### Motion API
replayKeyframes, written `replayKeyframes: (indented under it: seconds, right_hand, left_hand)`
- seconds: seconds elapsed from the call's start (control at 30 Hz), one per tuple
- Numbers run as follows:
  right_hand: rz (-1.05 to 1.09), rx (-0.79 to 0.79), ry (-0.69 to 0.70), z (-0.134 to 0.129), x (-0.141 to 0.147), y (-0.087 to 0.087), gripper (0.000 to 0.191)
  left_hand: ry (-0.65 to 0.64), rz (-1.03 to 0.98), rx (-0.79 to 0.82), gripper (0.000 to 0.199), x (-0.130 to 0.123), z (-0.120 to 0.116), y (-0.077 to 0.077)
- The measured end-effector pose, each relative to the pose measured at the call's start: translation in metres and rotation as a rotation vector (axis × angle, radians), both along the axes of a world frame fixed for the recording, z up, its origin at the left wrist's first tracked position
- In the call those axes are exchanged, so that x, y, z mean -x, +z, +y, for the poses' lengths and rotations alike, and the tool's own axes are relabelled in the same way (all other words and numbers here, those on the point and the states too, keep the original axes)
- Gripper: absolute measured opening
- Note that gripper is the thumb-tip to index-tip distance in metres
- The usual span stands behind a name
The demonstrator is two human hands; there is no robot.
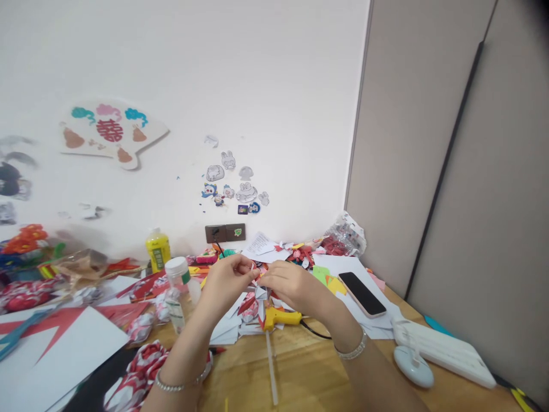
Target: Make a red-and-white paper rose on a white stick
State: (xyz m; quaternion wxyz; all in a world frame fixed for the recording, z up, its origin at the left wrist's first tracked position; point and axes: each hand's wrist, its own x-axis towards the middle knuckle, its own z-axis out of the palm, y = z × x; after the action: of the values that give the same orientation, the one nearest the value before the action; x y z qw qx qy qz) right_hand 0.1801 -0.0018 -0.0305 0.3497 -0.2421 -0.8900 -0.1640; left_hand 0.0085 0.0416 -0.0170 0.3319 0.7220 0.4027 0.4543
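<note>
left hand [226, 281] with grip nearly closed on white paper [260, 293], right hand [297, 284] alongside, grip unclear

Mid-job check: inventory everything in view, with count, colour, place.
Table: one, brown, underneath.
Loose paper: many, mostly white and red, across table.
Glue gun: one, yellow, table's centre.
Glue stick: one, whitish, at gun's rear.
Phone: one, black-screened, on paper, right.
Device: one, white, right.
Bundles: several, red-and-white, left.
Bottle: one, yellow, back left.
Jar: one, clear, white lid, beside bottle.
Plastic bag: one, clear, back corner.
Wall: one, white, behind.
Fan cutout: one, multicoloured, wall's left.
Stickers: many, mixed, centre wall.
Socket panel: one, dark, low on wall.
Panels: two, grey, far right.
Clutter: uncountable, mixed colours, far left, blurred.
Bracelets: two, silver, one each side.
Left hand: one, bare, centre.
Right hand: one, bare, centre, beside it.
</note>
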Motion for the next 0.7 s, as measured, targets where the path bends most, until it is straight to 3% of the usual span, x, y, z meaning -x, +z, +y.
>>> replayKeyframes:
  seconds: [0.2,0.3,0.47,0.7]
  right_hand:
    - [0.047,-0.044,0.049,0.0030,0.0008,-0.0030,0.027]
    - [0.135,0.054,0.056,0.0022,0.0015,-0.0031,0.023]
    - [0.180,0.290,-0.052,0.0002,0.0043,-0.0026,0.022]
    - [0.109,0.326,-0.085,0.0037,0.0086,-0.0039,0.027]
  left_hand:
    - [0.025,0.033,-0.039,0.016,0.0023,-0.0019,0.0016]
    - [0.026,0.070,-0.058,0.016,0.0025,-0.0021,0.0026]
    - [0.032,0.162,-0.132,0.016,-0.0027,-0.0028,0.0032]
    - [0.129,0.323,-0.234,0.018,-0.0070,-0.0014,-0.0011]
